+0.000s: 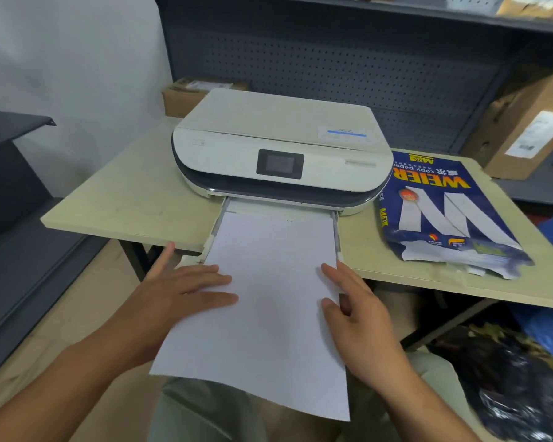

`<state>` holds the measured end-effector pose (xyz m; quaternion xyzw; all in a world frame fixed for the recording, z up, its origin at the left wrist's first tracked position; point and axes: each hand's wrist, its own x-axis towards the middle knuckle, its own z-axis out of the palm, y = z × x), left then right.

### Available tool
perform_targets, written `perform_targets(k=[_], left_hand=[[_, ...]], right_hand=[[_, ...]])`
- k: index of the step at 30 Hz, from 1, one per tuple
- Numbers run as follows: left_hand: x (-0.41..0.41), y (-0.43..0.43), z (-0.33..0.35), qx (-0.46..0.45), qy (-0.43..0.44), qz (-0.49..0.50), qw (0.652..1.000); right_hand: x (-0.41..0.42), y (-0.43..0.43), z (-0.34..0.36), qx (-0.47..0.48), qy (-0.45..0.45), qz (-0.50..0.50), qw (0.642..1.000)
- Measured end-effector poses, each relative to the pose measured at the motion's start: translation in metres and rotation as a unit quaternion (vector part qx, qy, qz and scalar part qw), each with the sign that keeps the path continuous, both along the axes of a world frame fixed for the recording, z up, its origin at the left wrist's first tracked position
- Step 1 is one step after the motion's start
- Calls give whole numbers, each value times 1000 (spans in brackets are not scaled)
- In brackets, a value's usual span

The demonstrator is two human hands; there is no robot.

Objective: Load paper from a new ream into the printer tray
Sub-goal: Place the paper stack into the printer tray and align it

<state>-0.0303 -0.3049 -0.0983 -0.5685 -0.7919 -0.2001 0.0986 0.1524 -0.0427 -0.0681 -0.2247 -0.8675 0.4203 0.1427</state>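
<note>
**Insp:** Start nearest you. Hands?

**Me:** My left hand (pixel 186 290) lies flat on the paper stack (pixel 262 314), fingers stretched out across the left part of the top sheet, thumb off the edge, pointing toward the table. Not gripping, just pressing down. My right hand (pixel 361 317) is at the stack's right edge, fingers loose and slightly curled, tips on the sheet, thumb also on top near the edge. Can't tell if anything's pinched underneath.

**Insp:** Paper posn?

**Me:** Near end hangs out over my lap, past the table (pixel 134 199) edge, unsupported. Far end sits in the pulled-out tray (pixel 336 228), btwn its side rails, reaching to just short of the printer's slot. Stack lies a bit skewed: near end drifts left vs. the tray.

**Insp:** Printer?

**Me:** White printer (pixel 278 145) w/ dark band round the front, small dark screen (pixel 280 163) in the middle, lid shut. Stands on the table, tray sticking out toward me over the table edge.

**Insp:** The ream?

**Me:** Blue ream wrapper (pixel 444 212) right of the printer, flat on the table, near end torn open, ragged. Print on it reads upside down from my side.

**Insp:** Beyond?

**Me:** Cardboard boxes (pixel 521 129) on the dark shelving at right, another box (pixel 186 97) behind the printer, pegboard back wall (pixel 332 59).
</note>
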Motion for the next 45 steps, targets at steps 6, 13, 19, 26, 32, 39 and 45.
perform_targets(k=[6, 13, 19, 26, 32, 39, 45], left_hand=[[-3, 2, -6, 1, 22, 0, 1000], [-3, 3, -5, 12, -8, -17, 1000], [-19, 14, -2, 15, -129, 29, 991], [-28, 19, 12, -21, -93, -8, 995], [-41, 26, 10, -49, -75, -18, 996], [-54, 31, 8, -36, -99, -6, 994], [-49, 35, -4, -30, -143, -1, 989]], right_hand=[[-6, 3, 5, 42, -30, 19, 999], [-4, 10, -1, 40, -30, 15, 999], [-3, 13, -6, 41, -20, 5, 999], [10, 11, 5, 66, -39, 52, 996], [18, -1, 25, 96, -86, 106, 986], [19, -7, 28, 118, -120, 164, 972], [15, -8, 21, 188, -151, 158, 958]])
